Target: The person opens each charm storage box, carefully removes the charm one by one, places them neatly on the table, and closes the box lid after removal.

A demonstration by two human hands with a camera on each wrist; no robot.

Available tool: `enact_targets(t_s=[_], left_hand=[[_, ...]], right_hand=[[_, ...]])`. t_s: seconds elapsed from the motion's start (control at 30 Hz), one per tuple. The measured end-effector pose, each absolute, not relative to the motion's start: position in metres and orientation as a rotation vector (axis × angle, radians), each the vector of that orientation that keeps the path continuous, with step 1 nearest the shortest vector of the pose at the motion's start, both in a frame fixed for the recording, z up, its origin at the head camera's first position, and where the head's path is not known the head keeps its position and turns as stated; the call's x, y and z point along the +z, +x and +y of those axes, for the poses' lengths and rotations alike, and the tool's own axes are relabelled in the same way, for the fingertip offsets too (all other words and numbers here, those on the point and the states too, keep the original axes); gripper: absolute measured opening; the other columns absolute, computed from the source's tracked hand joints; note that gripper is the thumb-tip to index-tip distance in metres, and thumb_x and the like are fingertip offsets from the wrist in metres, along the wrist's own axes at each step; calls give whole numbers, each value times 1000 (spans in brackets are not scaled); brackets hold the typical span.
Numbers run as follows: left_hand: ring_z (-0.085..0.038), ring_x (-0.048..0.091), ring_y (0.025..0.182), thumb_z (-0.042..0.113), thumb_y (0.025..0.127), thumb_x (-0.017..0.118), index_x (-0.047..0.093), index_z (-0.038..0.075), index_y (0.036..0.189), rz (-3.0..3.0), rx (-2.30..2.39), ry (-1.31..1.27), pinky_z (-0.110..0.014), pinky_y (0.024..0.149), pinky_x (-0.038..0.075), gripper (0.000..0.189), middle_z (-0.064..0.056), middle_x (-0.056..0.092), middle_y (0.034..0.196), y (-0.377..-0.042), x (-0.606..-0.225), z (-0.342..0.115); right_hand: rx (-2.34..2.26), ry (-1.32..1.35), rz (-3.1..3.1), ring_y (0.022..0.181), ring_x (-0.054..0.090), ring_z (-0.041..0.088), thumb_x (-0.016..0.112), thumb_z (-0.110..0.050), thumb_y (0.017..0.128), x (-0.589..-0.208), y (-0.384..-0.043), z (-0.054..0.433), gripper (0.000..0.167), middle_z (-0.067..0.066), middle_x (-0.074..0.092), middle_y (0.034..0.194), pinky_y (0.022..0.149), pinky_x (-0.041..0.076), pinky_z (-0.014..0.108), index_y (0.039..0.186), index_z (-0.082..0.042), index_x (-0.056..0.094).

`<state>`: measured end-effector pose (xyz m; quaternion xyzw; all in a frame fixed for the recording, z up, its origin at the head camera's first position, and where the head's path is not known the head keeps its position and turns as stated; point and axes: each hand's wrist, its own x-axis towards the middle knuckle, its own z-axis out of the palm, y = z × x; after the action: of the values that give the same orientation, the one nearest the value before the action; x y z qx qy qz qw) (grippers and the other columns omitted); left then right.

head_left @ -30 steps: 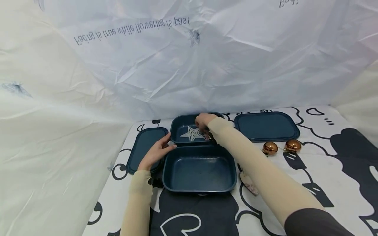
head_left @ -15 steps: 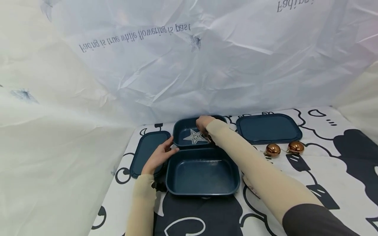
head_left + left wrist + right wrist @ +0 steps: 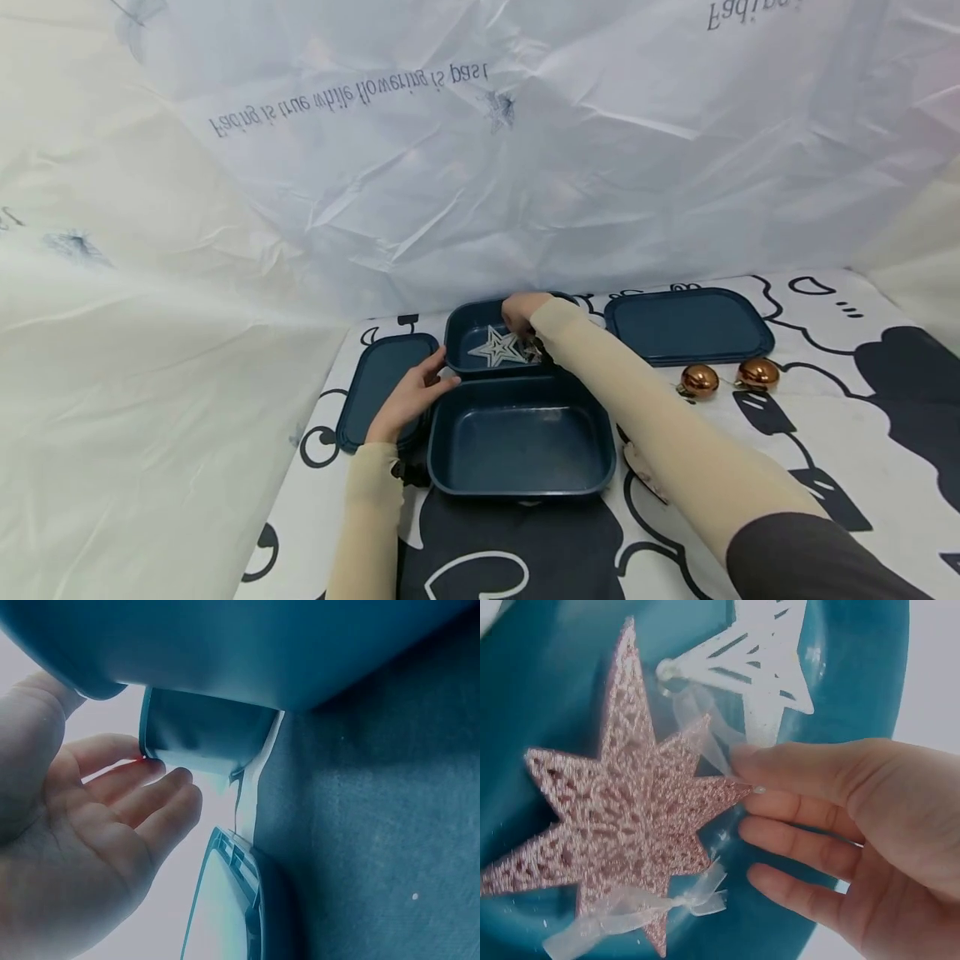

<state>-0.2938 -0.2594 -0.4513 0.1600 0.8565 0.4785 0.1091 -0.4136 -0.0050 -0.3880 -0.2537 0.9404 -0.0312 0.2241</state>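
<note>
My right hand [image 3: 521, 314] reaches into the far dark-blue container [image 3: 468, 317]. In the right wrist view its thumb and index finger pinch one tip of a pink glitter star ornament [image 3: 634, 802], which has a sheer white ribbon. Beside it in the same container lies a white cut-out star ornament [image 3: 497, 347], its ribbon running close to my thumb. My left hand [image 3: 408, 400] rests its fingertips at the left rim of the far container, with the thumb at the corner of the near dark-blue container [image 3: 521, 450]. Its fingers are loosely extended.
Dark-blue lids lie on both sides, one left [image 3: 378, 379] and one right [image 3: 688, 325]. Two copper baubles [image 3: 699, 381] sit in front of the right lid. A small pale object [image 3: 642, 471] is partly hidden under my right forearm. White sheeting [image 3: 480, 208] hangs behind.
The head view has shifted a little, so everything appears slightly further right and lower. Both hands keep their places at the far container, and slightly more of the pink star shows below my right hand.
</note>
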Motion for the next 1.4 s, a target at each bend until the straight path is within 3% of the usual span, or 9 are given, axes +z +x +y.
enact_targets(t_s=[0.23,0.37,0.47,0.53,0.63,0.97,1.1,1.23,1.4], left_hand=[[-28,24,151,34,103,61,19,9,162,2520,1396,456,-47,119,27,77,-8,17,167,-296,-445,-262],[-29,23,151,36,103,61,18,11,162,2526,1387,444,-49,119,27,78,-8,18,167,-297,-443,-263],[-29,22,151,36,103,61,18,11,162,2534,1384,446,-49,119,26,77,-8,17,167,-299,-440,-264],[-30,20,152,34,103,60,17,11,162,2525,1382,442,-49,120,25,77,-9,15,167,-300,-439,-264],[-31,18,152,29,105,58,14,10,162,2508,1373,425,-50,120,23,75,-10,12,167,-298,-435,-263],[-32,23,151,38,103,61,17,12,162,2521,1366,436,-50,119,27,78,-10,16,167,-296,-441,-268],[-33,20,151,34,104,59,14,11,163,2505,1357,394,-52,119,26,78,-11,14,167,-290,-444,-270],[-35,20,151,34,104,59,13,11,162,2500,1348,403,-54,118,26,78,-12,13,167,-289,-445,-266],[-34,24,150,38,103,59,16,12,163,2516,1302,427,-52,118,27,78,-9,16,167,-293,-442,-258]], right_hand=[[-190,-728,2580,58,34,12,53,-7,102,-375,-422,-4,28,-1,53,69,58,37,29,87,-9,76],[-288,-702,2524,54,25,13,48,-3,101,-370,-425,-3,33,-1,39,63,54,30,30,70,-13,58],[-362,-691,2513,54,26,12,49,-1,99,-365,-424,-2,24,0,44,72,54,31,30,82,-13,61],[-372,-712,2518,56,32,11,51,-2,101,-362,-423,0,20,3,56,87,56,35,29,102,-11,69],[-368,-724,2519,63,40,12,54,-5,102,-358,-424,0,29,7,63,112,63,42,30,128,-9,67],[-572,-839,2466,91,63,22,58,-7,102,-352,-410,4,24,11,70,107,93,53,43,123,-2,70],[-630,-887,2436,101,65,30,58,-7,103,-354,-403,1,25,12,69,116,95,53,44,123,-1,71],[-730,-887,2408,101,67,28,58,-4,102,-355,-402,4,25,15,67,124,96,53,45,123,4,69],[-812,-857,2422,97,69,24,57,-1,102,-353,-402,17,25,19,68,119,93,55,41,122,8,68]])
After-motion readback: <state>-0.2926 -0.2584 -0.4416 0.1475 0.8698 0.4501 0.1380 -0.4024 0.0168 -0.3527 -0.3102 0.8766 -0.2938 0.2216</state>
